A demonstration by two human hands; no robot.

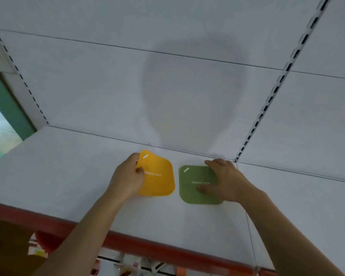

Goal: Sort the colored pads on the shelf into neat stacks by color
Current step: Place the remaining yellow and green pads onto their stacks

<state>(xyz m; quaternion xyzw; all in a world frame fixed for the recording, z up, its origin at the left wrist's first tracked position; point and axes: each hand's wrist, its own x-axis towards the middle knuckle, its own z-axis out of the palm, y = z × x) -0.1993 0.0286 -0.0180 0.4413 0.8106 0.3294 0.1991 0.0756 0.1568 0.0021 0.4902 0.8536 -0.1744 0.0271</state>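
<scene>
Quick count: two pads on the shelf (68,176), one yellow pad (157,176) and one green pad (193,188). Can't tell if either is a stack or just a single sheet. Two hands, left (127,176) and right (225,178), one per pad.

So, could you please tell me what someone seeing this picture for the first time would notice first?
Two bright pads on the pale shelf draw the eye: the yellow pad on the left and the green pad to its right, lying apart. The left hand pinches the yellow pad's left edge, while the right hand rests on the green one. A red strip edges the shelf front.
</scene>
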